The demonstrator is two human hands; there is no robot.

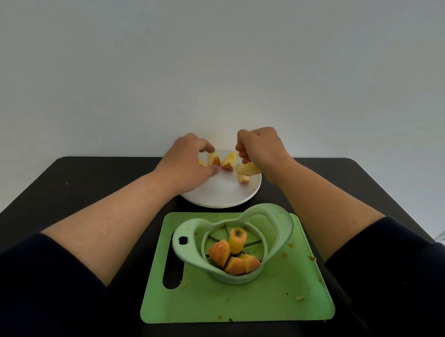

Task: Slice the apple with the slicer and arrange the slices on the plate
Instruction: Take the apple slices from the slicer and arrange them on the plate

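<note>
Meanwhile, your left hand (pixel 185 157) reached over the white plate (pixel 223 194) at the desk's (pixel 88 183) far edge, its fingers curled around a slice I could barely make out. Your right hand (pixel 259 147) pinched another slice (pixel 248 168) just above the plate. Three wedges and the core (pixel 237 240) stood in the slicer (pixel 232 242) on the green board (pixel 261 297).

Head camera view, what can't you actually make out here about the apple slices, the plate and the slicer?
- How many slices lie on the plate: the left hand covers its left part.
- The right hand grip on its slice: fingertips curl out of sight.
- Whether the slicer blades are cut fully through: three wedges and the core hide them.
- Cutting board crumbs: too small to identify.
</note>
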